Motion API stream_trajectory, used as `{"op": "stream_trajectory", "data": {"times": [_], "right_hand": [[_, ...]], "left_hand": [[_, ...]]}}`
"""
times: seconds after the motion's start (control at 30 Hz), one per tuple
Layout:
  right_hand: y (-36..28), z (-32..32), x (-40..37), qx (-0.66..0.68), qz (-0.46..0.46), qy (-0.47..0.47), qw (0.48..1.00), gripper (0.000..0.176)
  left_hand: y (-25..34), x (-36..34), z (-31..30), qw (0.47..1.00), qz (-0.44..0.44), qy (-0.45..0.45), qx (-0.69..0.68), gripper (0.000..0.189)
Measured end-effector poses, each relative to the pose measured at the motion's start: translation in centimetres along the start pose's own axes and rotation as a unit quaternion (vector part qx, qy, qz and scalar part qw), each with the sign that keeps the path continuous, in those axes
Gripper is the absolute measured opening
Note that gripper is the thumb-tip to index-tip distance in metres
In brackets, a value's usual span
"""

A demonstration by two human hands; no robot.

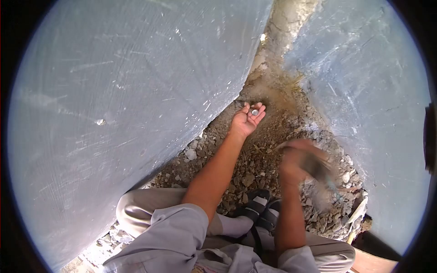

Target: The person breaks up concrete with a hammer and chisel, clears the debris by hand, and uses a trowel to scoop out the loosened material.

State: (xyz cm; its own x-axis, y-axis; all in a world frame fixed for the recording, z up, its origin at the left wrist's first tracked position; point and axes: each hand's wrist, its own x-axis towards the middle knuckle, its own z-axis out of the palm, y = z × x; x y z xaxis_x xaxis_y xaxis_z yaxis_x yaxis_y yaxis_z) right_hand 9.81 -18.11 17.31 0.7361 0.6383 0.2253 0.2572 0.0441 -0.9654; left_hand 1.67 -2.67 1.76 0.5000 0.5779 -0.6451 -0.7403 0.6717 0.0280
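Note:
My left hand (247, 122) is stretched forward, its fingers around a small metal object whose round, silvery end (255, 112) faces up. The rest of that object is hidden. Beneath it lies loose, dusty rubble in the corner between two grey walls. Nearer my body on the right, my right hand (293, 160) is smeared by motion. It grips a dark tool (318, 169) with a bluish part at its lower right; the blur hides its exact shape.
A grey painted wall (136, 82) rises at the left and another (373, 100) at the right. Broken stones (248, 178) cover the ground between them. My sandalled feet (255, 207) are close below the hands. A pale stick-like piece (358, 210) and a curved tan object (375, 262) lie at lower right.

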Motion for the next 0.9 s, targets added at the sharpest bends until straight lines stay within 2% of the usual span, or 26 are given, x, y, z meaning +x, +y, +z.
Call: {"op": "stream_trajectory", "data": {"times": [0.03, 0.07, 0.1, 0.13, 0.17, 0.23, 0.37, 0.43, 0.53, 0.63, 0.7, 0.77, 0.87, 0.9], "right_hand": [[4.8, 1.3, -1.3, -0.099, 0.071, -0.113, 0.986, 0.018], [6.7, 1.4, -2.5, -0.201, 0.149, -0.220, 0.943, 0.021], [6.1, 1.7, -3.6, -0.141, 0.213, -0.188, 0.948, 0.020], [5.2, 2.2, -3.8, -0.079, 0.270, -0.168, 0.945, 0.019], [4.5, 1.4, -4.5, -0.043, 0.273, -0.163, 0.947, 0.019], [0.9, 1.0, -2.3, 0.042, 0.255, -0.131, 0.957, 0.021], [-8.5, -1.6, 2.5, 0.047, 0.068, -0.039, 0.996, 0.017], [-11.2, -1.3, 3.8, 0.010, -0.114, 0.013, 0.993, 0.006], [-10.1, 0.1, 3.2, 0.198, -0.165, 0.064, 0.964, 0.007], [-8.8, -1.8, 0.7, 0.051, -0.081, 0.033, 0.995, 0.009], [-9.1, -2.6, -0.2, 0.082, 0.030, 0.023, 0.996, 0.016], [-9.3, -3.1, 0.3, 0.098, 0.039, 0.001, 0.994, 0.019], [-11.0, -3.7, 0.5, 0.117, 0.038, -0.013, 0.992, 0.020], [-11.8, -4.1, 0.5, 0.110, 0.019, -0.010, 0.994, 0.021]], "left_hand": [[0.1, 0.9, -0.5, 0.999, -0.014, -0.025, -0.016, 0.024], [-0.5, 1.5, -2.0, 0.998, -0.034, -0.042, -0.035, 0.024], [0.1, 2.4, -1.6, 0.995, -0.048, -0.070, -0.044, 0.024], [0.3, 1.1, 0.2, 0.999, 0.025, 0.031, 0.027, 0.023], [0.5, -0.2, -0.6, 0.999, 0.019, 0.032, 0.004, 0.023], [1.6, 0.2, 0.2, 1.000, 0.002, 0.005, -0.024, 0.022], [0.4, 0.5, -0.6, 1.000, -0.021, -0.008, -0.011, 0.021], [-0.5, 0.2, -1.1, 0.999, -0.028, 0.004, 0.037, 0.019], [-2.8, 0.4, -1.7, 0.990, -0.053, 0.053, 0.115, 0.018], [-6.0, -0.2, -0.2, 0.992, -0.084, 0.037, 0.084, 0.019], [-7.7, -1.4, 0.7, 0.997, -0.069, 0.028, 0.034, 0.017], [-8.2, -2.1, 0.9, 0.998, -0.064, -0.005, -0.016, 0.015], [-6.7, -3.7, 0.9, 0.998, -0.034, 0.054, -0.014, 0.013], [-6.5, -3.8, 0.8, 0.998, -0.033, 0.046, -0.034, 0.014]]}}
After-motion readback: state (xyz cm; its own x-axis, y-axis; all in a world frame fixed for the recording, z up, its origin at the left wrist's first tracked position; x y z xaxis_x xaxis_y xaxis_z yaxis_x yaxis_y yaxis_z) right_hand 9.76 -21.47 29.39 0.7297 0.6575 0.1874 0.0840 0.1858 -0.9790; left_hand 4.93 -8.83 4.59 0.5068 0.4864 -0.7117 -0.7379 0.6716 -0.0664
